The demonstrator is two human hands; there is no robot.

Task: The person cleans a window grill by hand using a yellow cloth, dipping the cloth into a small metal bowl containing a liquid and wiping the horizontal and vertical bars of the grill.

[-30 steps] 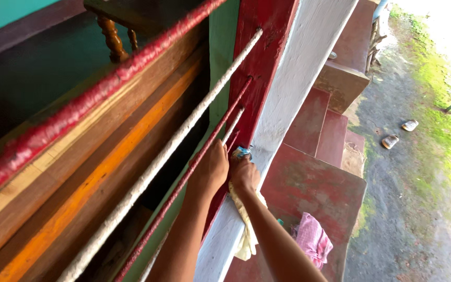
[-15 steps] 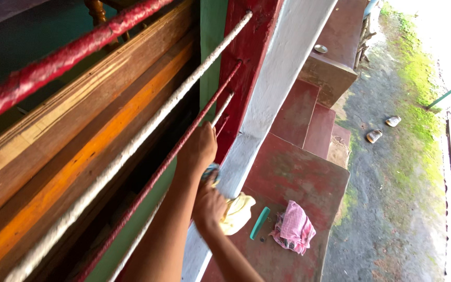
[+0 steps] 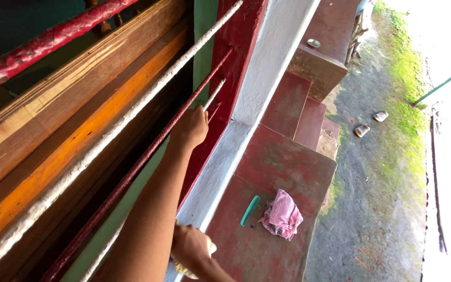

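The left hand (image 3: 190, 128) is wrapped around a thin bar (image 3: 212, 96) of the window grille, fingers clamped on it close to where the bar meets the red frame (image 3: 238, 52). That bar has its long axis on a diagonal, pointing up toward 1 o'clock at the frame end and down toward 7 o'clock. Just beside it run a dark red bar (image 3: 147, 162) and a thicker whitish bar (image 3: 131, 112), both on the same 1-to-7 line, and a rough red bar (image 3: 43, 44) crosses the corner at 10 o'clock.

The right hand (image 3: 188, 249) sits low at 6 o'clock, fingers closed on a pale yellow cloth (image 3: 204, 250) that is bunched in the palm. The cloth lies against the white ledge (image 3: 225, 162) at its lower end; only a small fold of it shows past the fingers, so its long axis cannot be told.

On the red surface (image 3: 283, 167) to the right, at 5 o'clock of the left hand, a green comb (image 3: 250, 210) lies with its long axis toward 1 o'clock, and a crumpled pink cloth (image 3: 282, 214) lies just beside it. Well apart, on the ground at 2 o'clock, lie two sandals (image 3: 370, 123), with a strip of moss (image 3: 408, 89) along the path.
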